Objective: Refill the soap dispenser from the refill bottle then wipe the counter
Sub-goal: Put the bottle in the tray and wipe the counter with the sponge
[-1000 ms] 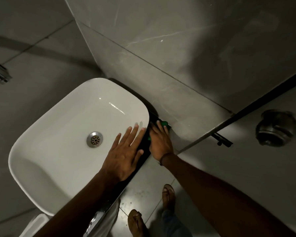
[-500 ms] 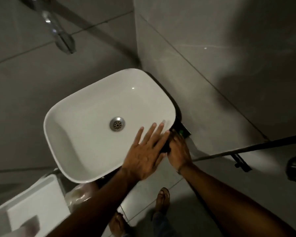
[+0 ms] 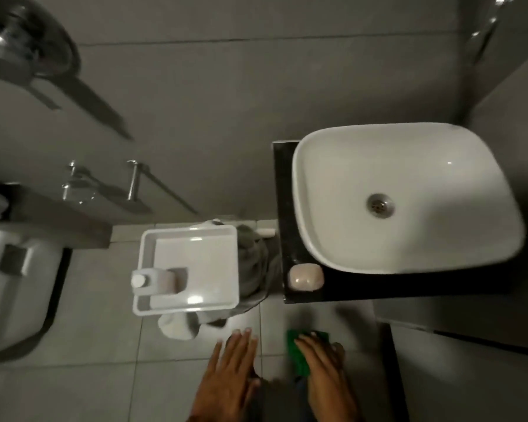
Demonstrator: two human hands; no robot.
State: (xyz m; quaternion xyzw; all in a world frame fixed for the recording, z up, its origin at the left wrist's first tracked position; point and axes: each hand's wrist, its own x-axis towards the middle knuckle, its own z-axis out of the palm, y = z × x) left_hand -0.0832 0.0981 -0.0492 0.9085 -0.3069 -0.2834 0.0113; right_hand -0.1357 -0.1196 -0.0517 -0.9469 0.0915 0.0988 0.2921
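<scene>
A white basin (image 3: pixel 342 190) sits on a black counter (image 3: pixel 282 208) at the right. A pale soap bar (image 3: pixel 305 277) lies on the counter's front left corner. A white bottle (image 3: pixel 156 281) lies on its side in a white tray (image 3: pixel 214 239) left of the counter. My right hand (image 3: pixel 326 373) holds a green cloth (image 3: pixel 299 354) below the counter's front edge, over the floor. My left hand (image 3: pixel 229 376) hovers beside it with fingers spread and nothing in it. Both hands are apart from the counter.
A white toilet cistern (image 3: pixel 16 284) stands at the far left under a grey shelf (image 3: pixel 58 220). Chrome rails (image 3: pixel 131 181) are fixed to the grey tiled wall. White and grey cloths (image 3: pixel 250 269) lie under the tray. A dark door edge (image 3: pixel 393 376) runs at lower right.
The view has swung left, so the basin now sits at the right and the tray is in full view. Both hands have come off the basin rim and counter, the right still with the green cloth.
</scene>
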